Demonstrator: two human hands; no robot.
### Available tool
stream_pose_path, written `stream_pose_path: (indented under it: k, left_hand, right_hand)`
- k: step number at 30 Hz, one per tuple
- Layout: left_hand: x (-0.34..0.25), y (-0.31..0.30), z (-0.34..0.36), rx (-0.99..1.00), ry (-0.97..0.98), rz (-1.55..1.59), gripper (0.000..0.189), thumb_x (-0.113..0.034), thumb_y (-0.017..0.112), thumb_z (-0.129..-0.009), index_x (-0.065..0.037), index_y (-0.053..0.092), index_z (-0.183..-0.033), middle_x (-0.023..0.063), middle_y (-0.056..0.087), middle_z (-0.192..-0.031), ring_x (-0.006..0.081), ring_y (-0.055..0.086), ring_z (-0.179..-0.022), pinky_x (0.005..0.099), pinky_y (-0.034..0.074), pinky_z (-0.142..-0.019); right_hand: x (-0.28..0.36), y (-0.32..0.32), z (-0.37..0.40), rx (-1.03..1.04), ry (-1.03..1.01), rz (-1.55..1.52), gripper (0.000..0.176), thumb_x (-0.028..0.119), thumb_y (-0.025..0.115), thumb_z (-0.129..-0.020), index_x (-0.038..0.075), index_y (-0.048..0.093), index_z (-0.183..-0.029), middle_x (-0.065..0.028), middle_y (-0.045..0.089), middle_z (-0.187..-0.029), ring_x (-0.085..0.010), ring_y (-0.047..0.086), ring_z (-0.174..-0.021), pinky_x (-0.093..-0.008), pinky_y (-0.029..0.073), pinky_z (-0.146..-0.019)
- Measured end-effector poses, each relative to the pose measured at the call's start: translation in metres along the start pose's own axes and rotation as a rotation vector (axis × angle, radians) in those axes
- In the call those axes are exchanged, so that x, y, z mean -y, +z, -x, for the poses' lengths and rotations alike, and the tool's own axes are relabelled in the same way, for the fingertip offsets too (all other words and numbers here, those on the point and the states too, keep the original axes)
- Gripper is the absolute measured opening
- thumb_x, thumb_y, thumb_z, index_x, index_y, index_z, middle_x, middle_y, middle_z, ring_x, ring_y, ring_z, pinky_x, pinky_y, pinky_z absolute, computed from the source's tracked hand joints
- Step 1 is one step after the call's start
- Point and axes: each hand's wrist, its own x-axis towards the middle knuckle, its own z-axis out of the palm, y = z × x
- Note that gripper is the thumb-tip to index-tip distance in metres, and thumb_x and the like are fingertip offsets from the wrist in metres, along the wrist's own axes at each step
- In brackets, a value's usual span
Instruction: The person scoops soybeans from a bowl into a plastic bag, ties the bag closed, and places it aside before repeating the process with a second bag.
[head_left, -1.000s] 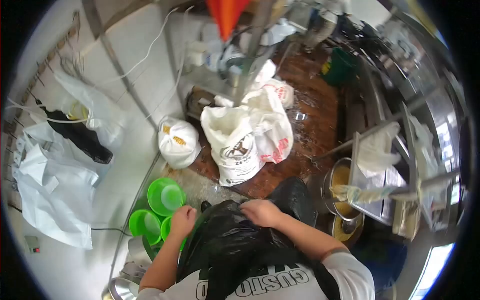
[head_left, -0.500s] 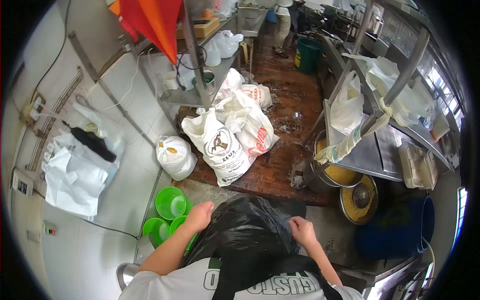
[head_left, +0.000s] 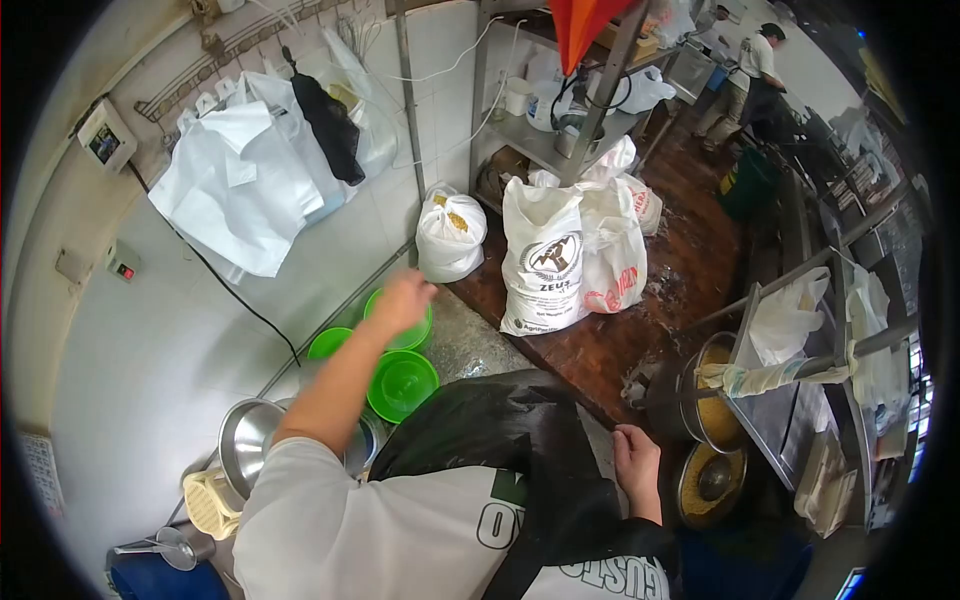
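Observation:
My left hand (head_left: 402,302) is stretched forward above the green buckets (head_left: 403,385), smeared by motion, and its fingers do not show clearly. No object can be made out in it. Close to my right side, my right hand (head_left: 637,460) is curled closed beside the black apron (head_left: 470,420), with nothing visible in it. Just beyond my left hand stands a tied white bag (head_left: 450,235) with something yellow at its top. Farther right, a white printed sack (head_left: 543,262) leans against another sack with red lettering (head_left: 615,265).
White plastic bags (head_left: 235,180) hang on the left wall. Behind my left arm are a steel bowl (head_left: 245,445) and a cream stool (head_left: 208,505). At right, pots of yellow kernels (head_left: 718,420) stand beneath a metal shelf (head_left: 775,420). A person (head_left: 745,80) stands far back.
My view has turned left. My left hand has moved from beside the apron to out over the green buckets. My right hand stays curled near the apron.

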Motion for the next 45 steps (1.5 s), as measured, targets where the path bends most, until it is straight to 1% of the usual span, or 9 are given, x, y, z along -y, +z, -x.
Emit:
stream_pose_path:
  k: [6,10,14,24,29,32,39,41,45]
  left_hand:
    - [0.109,-0.091,-0.065,-0.604,0.075,-0.356,0.046,-0.021,0.071,-0.09,0.001,0.058,-0.128,0.0236,0.059,-0.133,0.0441,0.055,-0.122,0.0553,0.046,-0.101]
    - [0.153,-0.145,-0.066,-0.564,-0.325,-1.122,0.037,-0.024,0.065,-0.09,-0.008,0.063,-0.123,0.014,0.062,-0.129,0.0305,0.057,-0.121,0.0552,0.048,-0.092]
    - [0.184,-0.195,-0.045,-0.293,-0.553,-1.012,0.02,-0.021,0.065,-0.089,-0.013,0.067,-0.107,0.0072,0.062,-0.116,0.0262,0.058,-0.118,0.0448,0.05,-0.086]
    - [0.24,-0.229,-0.014,-0.691,-0.372,-1.197,0.02,-0.018,0.059,-0.095,-0.013,0.056,-0.114,0.0053,0.066,-0.105,0.0298,0.067,-0.1,0.0483,0.051,-0.083]
    - [0.255,-0.21,-0.019,-0.458,-0.387,-0.933,0.015,-0.016,0.057,-0.095,-0.008,0.064,-0.105,0.0116,0.069,-0.097,0.0332,0.07,-0.092,0.0531,0.054,-0.08]
    - [0.272,-0.089,-0.025,0.345,-0.249,-0.699,0.02,-0.012,0.06,-0.09,-0.003,0.072,-0.103,0.0192,0.073,-0.111,0.0379,0.07,-0.102,0.0513,0.055,-0.089]
    - [-0.167,0.096,0.048,0.989,0.517,0.453,0.017,-0.009,0.063,-0.083,-0.004,0.067,-0.099,0.0175,0.071,-0.089,0.0279,0.069,-0.083,0.0438,0.054,-0.076]
    - [-0.245,0.113,0.079,1.194,0.818,0.61,0.018,-0.016,0.062,-0.089,-0.004,0.067,-0.101,0.021,0.072,-0.096,0.0357,0.069,-0.089,0.0457,0.054,-0.08]
    - [-0.323,0.101,0.11,1.487,1.066,0.556,0.025,-0.017,0.064,-0.098,-0.003,0.066,-0.118,0.0148,0.07,-0.109,0.0253,0.07,-0.102,0.0411,0.054,-0.089]
  right_hand:
    - [0.027,0.033,-0.015,0.078,-0.088,-0.019,0.013,0.011,0.069,-0.094,0.0,0.072,-0.101,-0.0212,0.072,-0.09,-0.0363,0.073,-0.083,-0.0382,0.056,-0.076]
    - [0.029,0.041,-0.023,0.091,-0.151,0.058,0.016,0.011,0.069,-0.094,0.0,0.073,-0.104,-0.0176,0.074,-0.091,-0.0254,0.074,-0.081,-0.0345,0.056,-0.074]
    - [0.031,0.042,-0.019,0.066,-0.068,0.029,0.015,0.013,0.069,-0.094,0.001,0.073,-0.102,-0.0193,0.073,-0.093,-0.0333,0.072,-0.085,-0.0389,0.056,-0.075]
    - [0.029,0.048,-0.014,0.089,0.042,0.06,0.014,0.015,0.068,-0.094,0.003,0.073,-0.101,-0.0208,0.072,-0.094,-0.0403,0.071,-0.09,-0.0441,0.056,-0.079]
    - [0.033,0.052,-0.021,0.083,0.064,0.069,0.014,0.015,0.068,-0.094,0.004,0.073,-0.101,-0.0209,0.072,-0.094,-0.0411,0.07,-0.09,-0.0442,0.056,-0.079]
    - [0.031,0.054,-0.018,0.078,0.064,0.054,0.015,0.016,0.068,-0.094,0.003,0.073,-0.101,-0.0205,0.072,-0.092,-0.0404,0.071,-0.088,-0.0431,0.056,-0.078]
    - [-0.022,0.069,-0.012,0.0,0.397,-0.339,0.047,0.044,0.061,-0.103,0.005,0.068,-0.127,-0.0126,0.073,-0.106,-0.0193,0.069,-0.097,-0.0379,0.054,-0.086]
    - [0.0,0.055,-0.006,-0.013,0.781,-1.143,0.057,0.055,0.056,-0.104,0.004,0.063,-0.129,-0.009,0.071,-0.11,-0.0209,0.068,-0.095,-0.0382,0.055,-0.084]
    - [-0.03,0.015,0.048,-0.014,0.547,-1.351,0.026,0.016,0.065,-0.1,0.002,0.063,-0.122,-0.0073,0.07,-0.104,-0.0147,0.067,-0.092,-0.034,0.055,-0.081]
